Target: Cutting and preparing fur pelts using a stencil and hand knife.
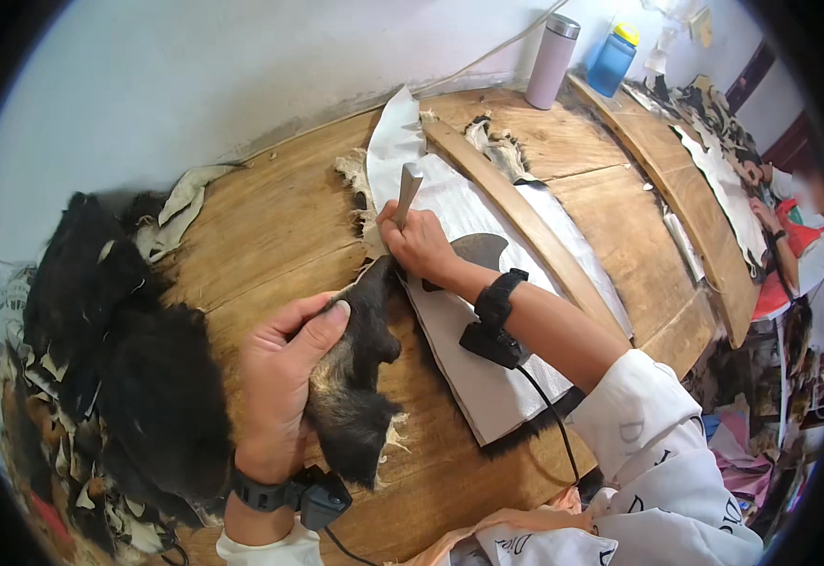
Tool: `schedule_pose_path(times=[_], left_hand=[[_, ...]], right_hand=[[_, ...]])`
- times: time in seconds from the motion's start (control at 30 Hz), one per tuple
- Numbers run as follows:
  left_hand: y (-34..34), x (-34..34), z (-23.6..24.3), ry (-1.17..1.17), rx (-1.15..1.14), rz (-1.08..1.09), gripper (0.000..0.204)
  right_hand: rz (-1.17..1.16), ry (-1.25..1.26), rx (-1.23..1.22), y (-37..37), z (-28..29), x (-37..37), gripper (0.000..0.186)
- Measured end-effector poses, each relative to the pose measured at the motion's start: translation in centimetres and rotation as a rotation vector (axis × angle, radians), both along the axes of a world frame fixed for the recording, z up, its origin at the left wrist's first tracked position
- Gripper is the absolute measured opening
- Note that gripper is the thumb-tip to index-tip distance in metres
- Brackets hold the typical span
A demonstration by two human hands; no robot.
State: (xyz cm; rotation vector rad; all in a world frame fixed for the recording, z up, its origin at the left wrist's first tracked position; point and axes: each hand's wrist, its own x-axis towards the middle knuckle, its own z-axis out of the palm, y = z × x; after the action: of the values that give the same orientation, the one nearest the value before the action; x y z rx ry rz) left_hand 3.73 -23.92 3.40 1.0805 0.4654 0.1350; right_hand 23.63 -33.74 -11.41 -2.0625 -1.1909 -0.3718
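Note:
My left hand [289,363] pinches a dark, black-brown piece of fur [360,349] between thumb and fingers. The fur hangs below the hand, with pale ragged skin at its edge. My right hand [419,243] is closed around a tool with a flat, metallic-looking handle [409,189] that sticks up out of the fist. Its lower end is hidden by the fingers, close to the fur's upper edge. A white sheet [502,377] lies under my right forearm, dark fur showing along its border. Partly behind the right wrist is a dark grey curved flat piece [480,250].
A long wooden strip [525,222] lies across the white sheet. Black pelts [157,396] and scraps are heaped at left. A pink tumbler [553,61] and a blue bottle [614,61] stand by the wall. Another person [794,245] works at right, beyond a wooden board [676,189].

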Motion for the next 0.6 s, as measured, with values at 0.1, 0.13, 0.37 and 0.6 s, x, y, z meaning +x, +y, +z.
schedule_pose_path(times=[0.1, 0.13, 0.37, 0.6], left_hand=[[0.1, 0.5, 1.0, -0.035, 0.026, 0.063, 0.018], [0.1, 0.5, 1.2, -0.029, 0.027, 0.068, 0.018], [0.8, 0.2, 1.8, -0.070, 0.097, 0.193, 0.015], [2.0, -1.3, 2.2, -0.038, 0.255, 0.285, 0.014]], right_hand=[[-0.056, -0.135, -0.057, 0.8, -0.6, 0.7, 0.011], [-0.052, -0.129, -0.055, 1.2, -0.7, 0.8, 0.011], [-0.078, 0.229, 0.178, 1.9, -0.4, 2.2, 0.013], [0.010, 0.375, 0.087, 1.5, 0.4, 2.4, 0.017]])
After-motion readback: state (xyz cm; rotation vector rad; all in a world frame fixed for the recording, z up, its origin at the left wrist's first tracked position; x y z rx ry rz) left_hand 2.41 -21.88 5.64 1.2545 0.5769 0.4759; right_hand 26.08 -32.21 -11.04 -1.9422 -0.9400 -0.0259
